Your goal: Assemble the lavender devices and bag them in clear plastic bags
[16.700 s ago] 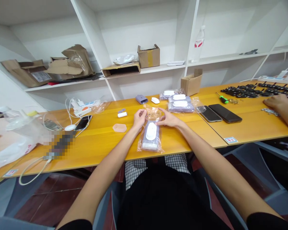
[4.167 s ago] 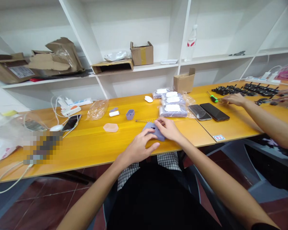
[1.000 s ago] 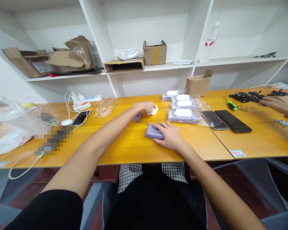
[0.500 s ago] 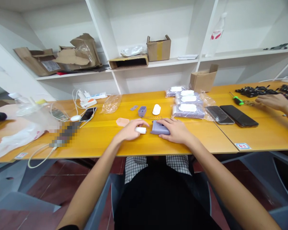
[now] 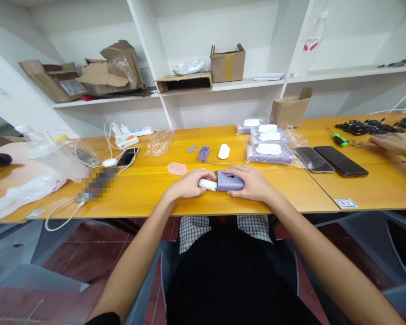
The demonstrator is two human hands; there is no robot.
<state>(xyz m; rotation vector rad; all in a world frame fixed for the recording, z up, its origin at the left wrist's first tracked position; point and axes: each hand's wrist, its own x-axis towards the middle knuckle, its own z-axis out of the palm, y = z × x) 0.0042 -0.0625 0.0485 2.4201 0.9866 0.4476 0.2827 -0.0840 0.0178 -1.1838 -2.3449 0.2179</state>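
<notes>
My left hand (image 5: 191, 184) is closed around a small white cylindrical piece (image 5: 208, 184), whose right end meets the left end of a purple plastic housing (image 5: 229, 181). Whether the piece has entered the housing I cannot tell. My right hand (image 5: 252, 182) grips the housing from its right side, fingers over the top and thumb along the front. Just beyond lie a thin metal coil spring (image 5: 219, 164), a small open purple cup (image 5: 203, 154), a white oval cap (image 5: 223, 151), a flat purple piece (image 5: 191, 149) and a pale orange flat piece (image 5: 177, 169).
Bagged purple units with white tops (image 5: 269, 153) stand behind right, beside two phones (image 5: 340, 161). A co-worker's hand (image 5: 392, 143) is at the far right, near a green-handled screwdriver (image 5: 340, 139). Cables and a power strip (image 5: 126, 141) lie left; shelves with cardboard boxes (image 5: 228, 65) rise behind.
My left hand has brought the white cylindrical piece rightward, against the end of the purple housing. My right hand keeps hold of the housing. The view has shifted slightly.
</notes>
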